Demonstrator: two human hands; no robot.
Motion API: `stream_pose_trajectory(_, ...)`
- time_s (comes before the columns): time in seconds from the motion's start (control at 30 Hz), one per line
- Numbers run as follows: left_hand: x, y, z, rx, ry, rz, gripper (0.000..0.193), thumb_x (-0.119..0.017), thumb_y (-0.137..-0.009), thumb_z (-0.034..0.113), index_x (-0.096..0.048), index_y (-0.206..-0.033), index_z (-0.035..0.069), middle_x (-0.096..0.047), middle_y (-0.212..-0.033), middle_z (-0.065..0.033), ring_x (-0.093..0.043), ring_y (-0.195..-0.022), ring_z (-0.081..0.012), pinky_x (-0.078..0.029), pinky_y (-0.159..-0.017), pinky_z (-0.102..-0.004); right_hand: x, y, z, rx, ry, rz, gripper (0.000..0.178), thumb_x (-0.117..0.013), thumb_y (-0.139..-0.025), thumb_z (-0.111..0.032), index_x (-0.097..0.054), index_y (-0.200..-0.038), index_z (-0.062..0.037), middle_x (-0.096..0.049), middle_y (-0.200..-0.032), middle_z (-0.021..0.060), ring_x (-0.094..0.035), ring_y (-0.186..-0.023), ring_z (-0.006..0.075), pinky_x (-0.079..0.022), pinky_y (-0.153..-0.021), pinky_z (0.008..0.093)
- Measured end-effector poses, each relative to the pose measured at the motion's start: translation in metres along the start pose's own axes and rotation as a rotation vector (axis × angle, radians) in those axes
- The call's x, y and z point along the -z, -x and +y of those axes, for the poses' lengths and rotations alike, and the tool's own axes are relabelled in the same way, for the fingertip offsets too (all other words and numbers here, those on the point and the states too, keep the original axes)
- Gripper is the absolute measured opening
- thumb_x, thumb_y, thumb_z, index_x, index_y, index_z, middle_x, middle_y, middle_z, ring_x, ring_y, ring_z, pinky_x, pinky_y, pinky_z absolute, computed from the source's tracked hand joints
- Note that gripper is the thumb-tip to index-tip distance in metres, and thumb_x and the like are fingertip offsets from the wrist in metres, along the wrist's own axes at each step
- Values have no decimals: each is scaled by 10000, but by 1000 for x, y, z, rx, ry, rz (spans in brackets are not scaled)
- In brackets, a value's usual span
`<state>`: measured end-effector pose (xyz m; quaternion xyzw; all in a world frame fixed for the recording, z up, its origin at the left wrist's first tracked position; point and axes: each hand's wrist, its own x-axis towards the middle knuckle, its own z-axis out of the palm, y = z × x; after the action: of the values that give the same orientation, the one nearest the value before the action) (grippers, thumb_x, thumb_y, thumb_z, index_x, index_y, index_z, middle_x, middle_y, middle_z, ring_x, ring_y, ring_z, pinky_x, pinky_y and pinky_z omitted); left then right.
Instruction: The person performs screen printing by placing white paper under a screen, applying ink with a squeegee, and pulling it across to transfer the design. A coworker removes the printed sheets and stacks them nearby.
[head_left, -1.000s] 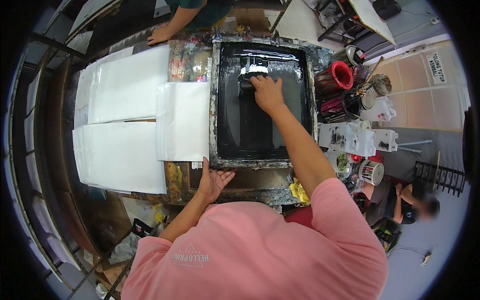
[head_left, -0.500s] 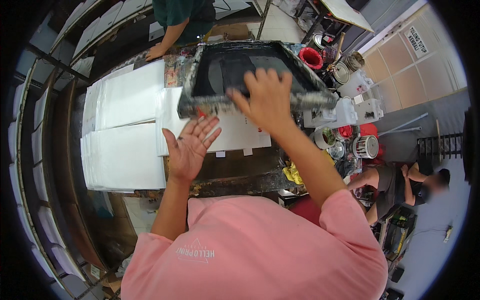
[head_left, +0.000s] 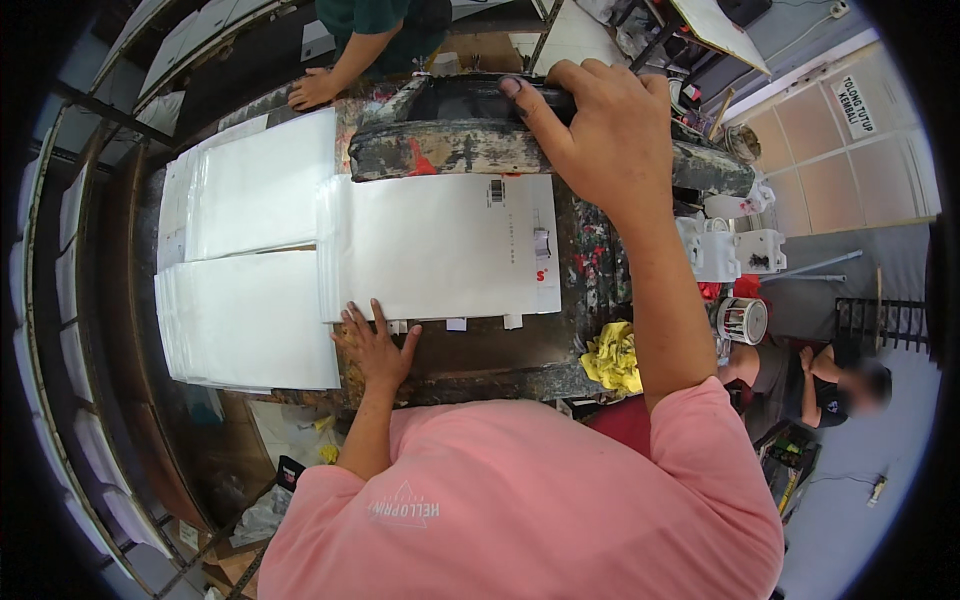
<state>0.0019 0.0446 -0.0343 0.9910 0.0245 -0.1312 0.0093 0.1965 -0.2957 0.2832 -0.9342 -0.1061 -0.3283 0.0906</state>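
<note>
My right hand (head_left: 618,140) is wrapped over the near edge of an ink-stained wooden screen-printing frame (head_left: 460,148), thumb on the near side. The frame is tilted up, its near edge raised above the table. Below it lies a white sheet (head_left: 430,250) with small dark printing near its right edge, on top of other sheets. My left hand (head_left: 375,352) rests open, fingers spread, at the near left corner of that sheet. Its fingertips touch or nearly touch the paper edge; dark ink marks show on them. The frame's mesh is mostly hidden.
Two stacks of white sheets (head_left: 250,315) lie on the left. A crumpled yellow cloth (head_left: 612,358) sits near right, with a white tub (head_left: 742,320) and bottles beyond. Another person's hand (head_left: 315,90) leans on the far table edge; a seated person (head_left: 810,385) is at right.
The screen frame's near edge has risen, with my right hand now gripping it, farther right. My left hand has gone from palm up in the air down to the sheet's near left corner.
</note>
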Motion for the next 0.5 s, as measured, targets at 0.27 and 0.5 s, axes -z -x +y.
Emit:
stream_pose_trajectory(0.27,31,-1,15,-49,78,97,1083,-498,-990,789,-309,-1663,-38,-322,-1733,-227,-170,-1652,-394,76,-1266,-728,-3,8,-1,-9,-27,37,578,-679,-962,-615,-813,-907,-55,-724,-826,85,-676,-819,282,-386,-850,460)
stream_pose_trajectory(0.5,108,-52,34,-140,345,625,788,-820,-928,495,-611,-1417,-87,-662,-1458,-219,-498,-1499,-375,-21,-1318,-653,-8,21,-5,-12,-1,14,648,-613,-977,-668,-825,-931,-57,-742,-874,103,-685,-891,275,-386,-895,478)
